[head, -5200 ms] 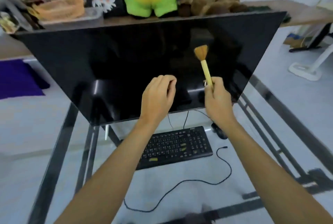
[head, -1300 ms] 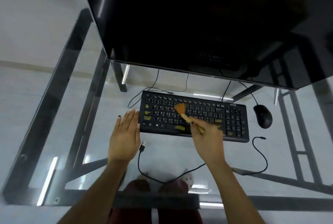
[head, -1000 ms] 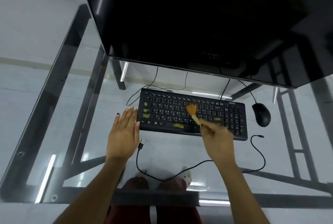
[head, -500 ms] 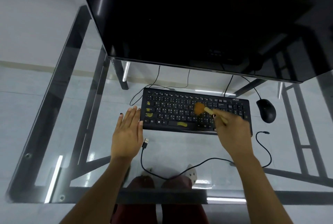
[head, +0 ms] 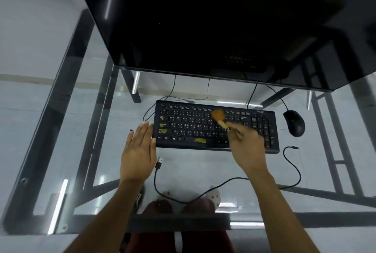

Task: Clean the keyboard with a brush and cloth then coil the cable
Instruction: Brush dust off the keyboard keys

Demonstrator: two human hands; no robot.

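Head view, right hand (head: 247, 146) gripping brush (head: 218, 116) now higher on keyboard (head: 203, 130), left hand (head: 138, 151) still flat, open.

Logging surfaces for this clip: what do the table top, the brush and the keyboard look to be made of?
Table top: clear glass; floor and frame show through.
Brush: orange-brown bristles, pale handle, perhaps wood or bamboo; blurred.
Keyboard: matte black, probably plastic; dull keys with yellow smears.

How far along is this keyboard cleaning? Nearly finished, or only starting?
Early on. The right hand is brushing the keyboard with the brush; the left hand rests flat by its end. No cloth is in view, and the cable lies uncoiled on the glass table.
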